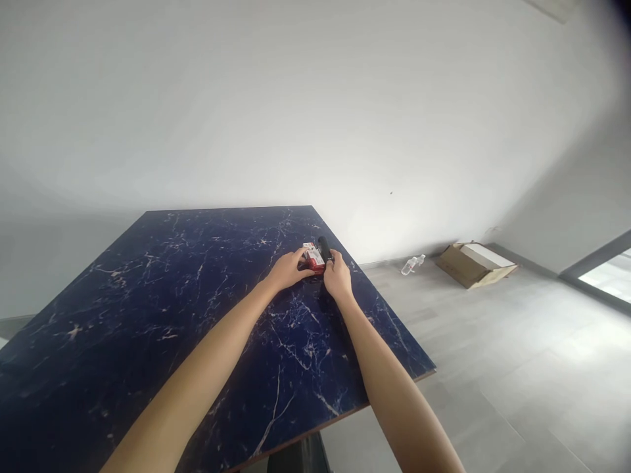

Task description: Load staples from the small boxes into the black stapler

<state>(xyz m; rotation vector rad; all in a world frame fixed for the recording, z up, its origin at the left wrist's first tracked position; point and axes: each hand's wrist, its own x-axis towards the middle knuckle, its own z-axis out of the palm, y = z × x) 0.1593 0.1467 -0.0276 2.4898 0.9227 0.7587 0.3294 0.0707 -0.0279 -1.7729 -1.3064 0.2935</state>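
Near the right edge of a dark blue marble-patterned table [197, 289], a small red and white box [314, 255] lies between my hands. My left hand [287, 270] grips the box from its left side, thumb at the near end and fingers over the far part. Against the box's right side is a black object [323, 247] with a rounded upper end; its kind is too small to make out. My right hand [338, 276] is closed around the lower part of this black object, which the fingers partly hide.
The table's right edge [389, 309] runs close beside my right hand. On the grey floor [493, 368] to the right lie an open cardboard box [456, 263] and crumpled clear plastic [412, 265]. A white wall [315, 112] rises behind the table.
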